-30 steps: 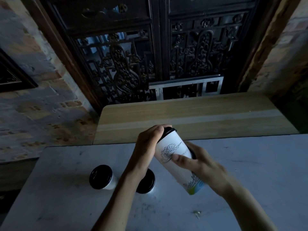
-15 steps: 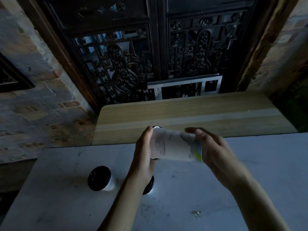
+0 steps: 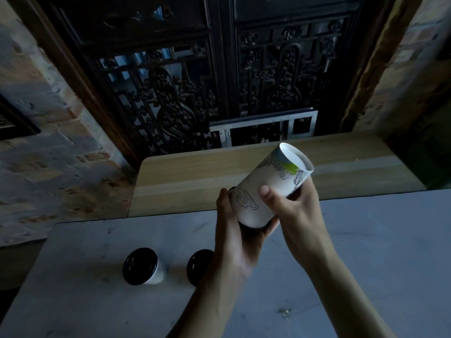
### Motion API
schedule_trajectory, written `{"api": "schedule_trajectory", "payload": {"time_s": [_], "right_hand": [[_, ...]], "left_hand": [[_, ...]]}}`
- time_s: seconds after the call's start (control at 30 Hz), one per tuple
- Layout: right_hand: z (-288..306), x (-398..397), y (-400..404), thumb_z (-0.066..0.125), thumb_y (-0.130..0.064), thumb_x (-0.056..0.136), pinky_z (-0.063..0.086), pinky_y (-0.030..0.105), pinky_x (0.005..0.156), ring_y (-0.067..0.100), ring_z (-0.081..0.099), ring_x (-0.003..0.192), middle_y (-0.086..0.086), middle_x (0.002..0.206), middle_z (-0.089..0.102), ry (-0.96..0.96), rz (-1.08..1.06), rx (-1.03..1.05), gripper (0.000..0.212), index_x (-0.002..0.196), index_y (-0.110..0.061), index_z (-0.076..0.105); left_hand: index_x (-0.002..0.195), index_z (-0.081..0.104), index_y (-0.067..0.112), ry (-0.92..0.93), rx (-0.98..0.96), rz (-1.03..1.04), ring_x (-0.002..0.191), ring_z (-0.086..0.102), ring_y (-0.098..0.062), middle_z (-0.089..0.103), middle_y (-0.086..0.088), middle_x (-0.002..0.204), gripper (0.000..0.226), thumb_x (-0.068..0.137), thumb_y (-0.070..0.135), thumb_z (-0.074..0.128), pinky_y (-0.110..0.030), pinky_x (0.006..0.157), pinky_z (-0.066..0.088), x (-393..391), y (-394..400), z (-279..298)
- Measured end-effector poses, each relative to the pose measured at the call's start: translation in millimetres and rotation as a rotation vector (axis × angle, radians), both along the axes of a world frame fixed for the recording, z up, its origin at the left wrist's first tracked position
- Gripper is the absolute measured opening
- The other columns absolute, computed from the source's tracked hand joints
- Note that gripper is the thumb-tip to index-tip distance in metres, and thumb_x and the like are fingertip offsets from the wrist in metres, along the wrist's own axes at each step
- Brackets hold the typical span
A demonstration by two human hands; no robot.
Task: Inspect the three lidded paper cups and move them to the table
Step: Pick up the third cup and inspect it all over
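Item held: I have one lidded paper cup (image 3: 266, 189) in both hands, raised above the far edge of the grey table (image 3: 366, 252), at about the middle of that edge. Its long axis runs on a slant, from lower left near me to upper right away from me: the recessed white base points up and to the far right, towards the wooden bench (image 3: 185, 176) beyond the table, and the lidded end points down and left into my left palm. Only a dark sliver of the lid shows at that end. Markings: line drawing on the white wall, a green patch near the base. My left hand (image 3: 234, 237) cups the lidded end from below, fingers closed round it. My right hand (image 3: 292, 211) clasps the wall from the right, thumb pressed flat on the side facing me, the fingers behind it out of my sight. The hands are close together, both closed on this cup. Items standing: a second cup (image 3: 144, 267), upright with black lid up, near the left part of the table towards the near edge; a third cup (image 3: 197, 264) just to its right, upright, partly hidden by my left forearm, apart from the second. Backdrop: carved dark wooden door (image 3: 219, 81), brick walls on both sides.
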State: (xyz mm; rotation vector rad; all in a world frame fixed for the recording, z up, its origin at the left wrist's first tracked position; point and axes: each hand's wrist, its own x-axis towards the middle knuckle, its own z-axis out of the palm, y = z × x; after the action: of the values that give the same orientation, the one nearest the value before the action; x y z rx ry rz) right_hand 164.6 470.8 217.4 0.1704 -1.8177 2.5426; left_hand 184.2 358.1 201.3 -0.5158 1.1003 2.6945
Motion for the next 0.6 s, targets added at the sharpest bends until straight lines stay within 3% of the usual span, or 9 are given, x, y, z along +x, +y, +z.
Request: {"api": "schedule_trajectory", "payload": {"time_s": [0.1,0.3,0.4,0.6], "right_hand": [[1,1,-6,0.089,-0.037,0.072,0.064,0.049,0.088,0.038,0.073,0.109,0.018,0.115,0.072,-0.049,-0.086,0.014,0.069,0.128,-0.015,0.055],[0,-1,-5,0.090,-0.033,0.069,0.059,0.063,0.096,0.043,0.071,0.110,0.025,0.116,0.069,-0.085,-0.088,0.049,0.069,0.125,-0.011,0.054],[1,-1,-3,0.089,-0.037,0.066,0.057,0.067,0.096,0.045,0.071,0.111,0.027,0.117,0.070,-0.113,-0.054,0.031,0.078,0.128,-0.006,0.054],[2,0,-3,0.089,-0.034,0.068,0.056,0.068,0.098,0.048,0.069,0.113,0.029,0.118,0.069,-0.124,-0.042,-0.005,0.078,0.129,-0.002,0.052]], "left_hand": [[0.152,0.055,0.013,0.012,-0.007,-0.032,0.136,0.065,-0.031,0.067,-0.018,0.146,0.072,0.108,0.062,0.026,-0.043,0.102,0.059,3,8,0],[0.149,0.059,0.011,-0.020,-0.004,-0.021,0.135,0.066,-0.030,0.070,-0.018,0.143,0.066,0.110,0.055,0.028,-0.041,0.092,0.064,2,6,-4],[0.144,0.063,0.013,-0.078,-0.032,-0.030,0.124,0.073,-0.031,0.074,-0.018,0.135,0.068,0.109,0.058,0.026,-0.042,0.078,0.067,-2,0,-5],[0.136,0.067,0.014,-0.125,-0.115,-0.052,0.097,0.077,-0.030,0.076,-0.022,0.128,0.069,0.109,0.062,0.024,-0.047,0.081,0.063,-6,-6,-10]]}}
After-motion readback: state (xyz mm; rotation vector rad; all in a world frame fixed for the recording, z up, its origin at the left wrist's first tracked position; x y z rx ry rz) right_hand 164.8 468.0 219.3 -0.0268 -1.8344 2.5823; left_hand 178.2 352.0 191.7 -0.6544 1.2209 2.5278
